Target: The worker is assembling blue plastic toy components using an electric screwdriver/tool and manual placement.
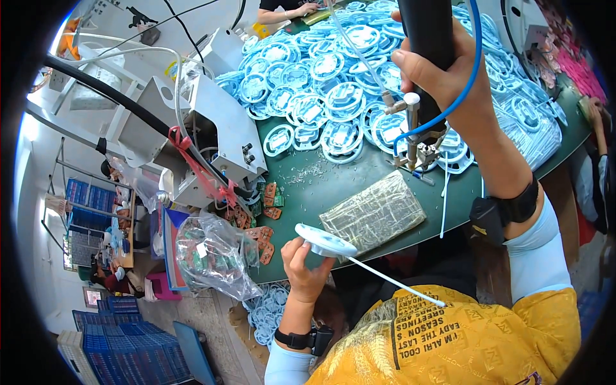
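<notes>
My left hand (304, 277) holds a pale blue round plastic part (326, 240) by its edge, just off the table's near edge. A thin white cable (394, 280) trails from the part toward my shirt. My right hand (449, 77) is wrapped round the black grip of an upright screwdriver-like power tool (427, 32), with a blue hose (473, 70) curving beside it. The tool's metal lower end (420, 151) points down at the table, apart from the part. Between my hands lies a flat block wrapped in clear tape (374, 210).
A large heap of pale blue round parts (308, 90) covers the far side of the green table (289, 179). At left stand a grey metal machine (221, 135), orange circuit boards (262, 236) and a clear plastic bag (215, 250). Another person's hand (307, 9) shows at the far edge.
</notes>
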Demonstrator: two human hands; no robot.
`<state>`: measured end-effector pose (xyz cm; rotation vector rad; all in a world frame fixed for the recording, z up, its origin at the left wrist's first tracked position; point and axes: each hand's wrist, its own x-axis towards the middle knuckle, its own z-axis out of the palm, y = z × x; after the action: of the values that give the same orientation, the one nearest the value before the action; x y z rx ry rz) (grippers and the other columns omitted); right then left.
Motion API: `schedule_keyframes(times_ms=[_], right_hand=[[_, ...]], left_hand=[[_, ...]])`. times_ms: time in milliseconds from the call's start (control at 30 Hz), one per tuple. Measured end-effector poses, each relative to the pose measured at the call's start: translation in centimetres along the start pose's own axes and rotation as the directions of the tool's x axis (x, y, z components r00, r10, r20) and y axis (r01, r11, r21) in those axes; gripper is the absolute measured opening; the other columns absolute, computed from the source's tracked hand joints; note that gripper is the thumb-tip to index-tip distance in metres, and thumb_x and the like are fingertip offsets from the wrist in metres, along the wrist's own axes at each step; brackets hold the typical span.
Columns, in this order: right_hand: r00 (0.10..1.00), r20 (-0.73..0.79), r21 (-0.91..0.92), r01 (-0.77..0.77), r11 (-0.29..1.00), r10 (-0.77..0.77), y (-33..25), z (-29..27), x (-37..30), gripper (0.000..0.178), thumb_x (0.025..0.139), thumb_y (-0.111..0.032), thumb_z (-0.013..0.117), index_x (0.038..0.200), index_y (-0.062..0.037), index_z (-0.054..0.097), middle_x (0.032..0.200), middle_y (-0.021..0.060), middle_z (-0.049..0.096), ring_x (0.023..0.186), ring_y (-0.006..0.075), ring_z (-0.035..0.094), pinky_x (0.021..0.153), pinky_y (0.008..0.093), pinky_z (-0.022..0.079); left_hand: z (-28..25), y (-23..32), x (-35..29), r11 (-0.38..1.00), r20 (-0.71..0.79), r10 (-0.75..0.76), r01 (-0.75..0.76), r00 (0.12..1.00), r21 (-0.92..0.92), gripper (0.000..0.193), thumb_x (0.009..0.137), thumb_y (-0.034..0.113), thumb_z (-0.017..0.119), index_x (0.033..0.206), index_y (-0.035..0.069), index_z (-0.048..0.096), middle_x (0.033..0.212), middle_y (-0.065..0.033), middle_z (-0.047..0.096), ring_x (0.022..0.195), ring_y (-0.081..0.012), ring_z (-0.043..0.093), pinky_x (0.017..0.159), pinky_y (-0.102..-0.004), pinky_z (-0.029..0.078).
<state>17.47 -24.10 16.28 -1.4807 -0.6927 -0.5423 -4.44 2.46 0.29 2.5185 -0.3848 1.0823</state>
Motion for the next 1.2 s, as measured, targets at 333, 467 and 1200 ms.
schedule_keyframes(times_ms=[333, 467, 1200], right_hand=[[0.998, 0.038, 0.103, -0.060, 0.993, 0.056, -1.6, 1.3, -0.3, 0.040, 0.084, -0.012, 0.070, 0.120, -0.0007, 0.057, 0.077, 0.0028, 0.062, 0.062, 0.0100, 0.062, 0.059, 0.0229, 0.050], [0.944, 0.072, 0.290, -0.328, 0.899, 0.321, -6.1, 1.6, 0.3, 0.039, 0.080, -0.008, 0.073, 0.112, 0.0014, 0.052, 0.077, -0.0006, 0.053, 0.064, 0.0080, 0.056, 0.054, 0.0235, 0.046], [0.997, 0.020, 0.200, -0.075, 0.977, 0.073, -4.0, 5.2, -1.5, 0.035, 0.084, -0.004, 0.069, 0.116, 0.0032, 0.056, 0.077, 0.0056, 0.062, 0.060, 0.0117, 0.063, 0.056, 0.0245, 0.051]], left_hand=[[-0.3, 1.0, 1.8, 0.964, 0.339, -0.210, 0.252, 0.917, -0.085, 0.070, 0.059, 0.004, 0.081, 0.123, 0.004, 0.051, 0.104, -0.0118, 0.058, 0.088, -0.0274, 0.058, 0.081, -0.0380, 0.044], [0.8, 0.7, 2.2, 0.952, 0.477, -0.234, 0.300, 0.847, -0.066, 0.071, 0.059, 0.009, 0.083, 0.125, 0.003, 0.054, 0.104, -0.0107, 0.058, 0.090, -0.0269, 0.058, 0.080, -0.0373, 0.042], [5.9, 4.0, 4.2, 0.975, 0.502, -0.217, 0.207, 0.837, 0.076, 0.055, 0.071, 0.025, 0.082, 0.121, 0.010, 0.063, 0.133, -0.0160, 0.048, 0.124, -0.0333, 0.046, 0.102, -0.0547, 0.032]])
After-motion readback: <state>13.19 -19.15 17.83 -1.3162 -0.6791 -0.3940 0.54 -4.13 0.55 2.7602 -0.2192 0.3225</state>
